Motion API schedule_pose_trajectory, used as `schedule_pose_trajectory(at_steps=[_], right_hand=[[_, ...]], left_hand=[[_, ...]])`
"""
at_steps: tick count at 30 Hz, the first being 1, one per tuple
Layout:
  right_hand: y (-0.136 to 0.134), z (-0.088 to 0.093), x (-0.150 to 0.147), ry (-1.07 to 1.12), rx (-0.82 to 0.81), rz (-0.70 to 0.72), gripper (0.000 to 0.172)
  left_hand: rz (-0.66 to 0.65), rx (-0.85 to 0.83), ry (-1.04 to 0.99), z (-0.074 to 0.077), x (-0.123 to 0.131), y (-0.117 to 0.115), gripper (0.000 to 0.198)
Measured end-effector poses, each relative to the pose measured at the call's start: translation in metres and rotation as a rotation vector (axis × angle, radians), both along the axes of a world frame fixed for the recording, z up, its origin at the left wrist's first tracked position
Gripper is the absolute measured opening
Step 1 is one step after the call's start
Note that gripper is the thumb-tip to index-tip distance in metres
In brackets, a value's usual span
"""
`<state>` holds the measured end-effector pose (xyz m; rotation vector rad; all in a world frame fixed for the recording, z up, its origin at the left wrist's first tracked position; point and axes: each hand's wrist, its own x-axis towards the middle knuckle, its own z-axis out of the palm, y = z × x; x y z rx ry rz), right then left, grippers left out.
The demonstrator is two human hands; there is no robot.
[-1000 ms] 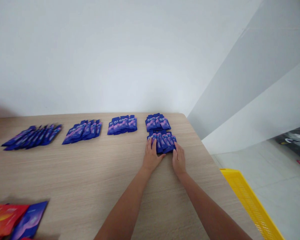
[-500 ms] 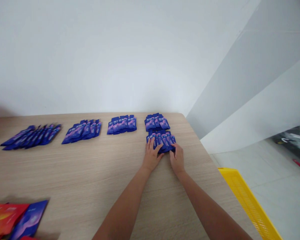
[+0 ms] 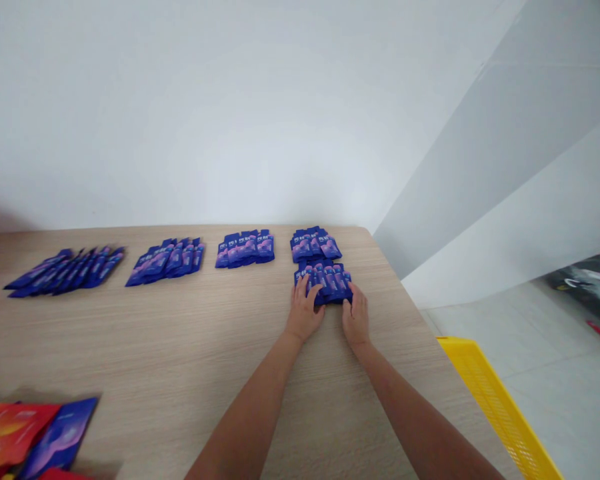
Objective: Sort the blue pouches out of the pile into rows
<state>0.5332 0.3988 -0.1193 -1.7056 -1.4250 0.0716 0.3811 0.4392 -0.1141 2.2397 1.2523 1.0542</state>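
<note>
A fanned row of several blue-purple sachets (image 3: pixel 329 280) lies near the table's far right corner. My left hand (image 3: pixel 305 311) rests on its left part with fingers spread flat over the packets. On the row's right edge sits my right hand (image 3: pixel 356 317), fingers stretched out and touching the packets. Neither hand grips anything. Just behind this row lies another similar row of sachets (image 3: pixel 313 245).
Three more rows of blue sachets (image 3: pixel 245 249) (image 3: pixel 166 260) (image 3: pixel 65 270) line the far side of the wooden table (image 3: pixel 180 347). Red and blue packets (image 3: pixel 35 437) lie at the near left. A yellow crate (image 3: pixel 500 407) stands on the floor to the right.
Both hands have shifted slightly on the near sachet row, pressing its edges inward; the row sits a little tighter and further from me.
</note>
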Motion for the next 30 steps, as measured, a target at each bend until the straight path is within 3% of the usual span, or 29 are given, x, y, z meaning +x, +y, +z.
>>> schedule_pose_trajectory(at_steps=[4, 10, 17, 22, 26, 30], right_hand=[[0.001, 0.000, 0.000, 0.011, -0.041, -0.007, 0.043], [0.001, 0.003, 0.002, 0.017, -0.031, 0.032, 0.041], [0.001, 0.004, 0.001, 0.014, -0.028, 0.049, 0.041], [0.002, 0.001, 0.000, 0.020, -0.027, 0.004, 0.044], [0.021, 0.003, 0.005, 0.082, -0.065, -0.040, 0.049], [0.059, 0.005, 0.010, 0.160, -0.186, -0.219, 0.074]], left_hand=[[0.001, 0.024, -0.120, -0.007, -0.001, 0.002, 0.068], [0.006, 0.000, -0.168, -0.016, -0.001, 0.004, 0.070], [0.030, -0.046, -0.002, -0.005, 0.002, -0.001, 0.072], [0.063, -0.069, -0.054, 0.001, 0.000, -0.003, 0.067], [0.153, -0.130, -0.175, -0.002, -0.003, 0.001, 0.048], [0.283, -0.167, -0.188, -0.007, -0.003, 0.013, 0.046]])
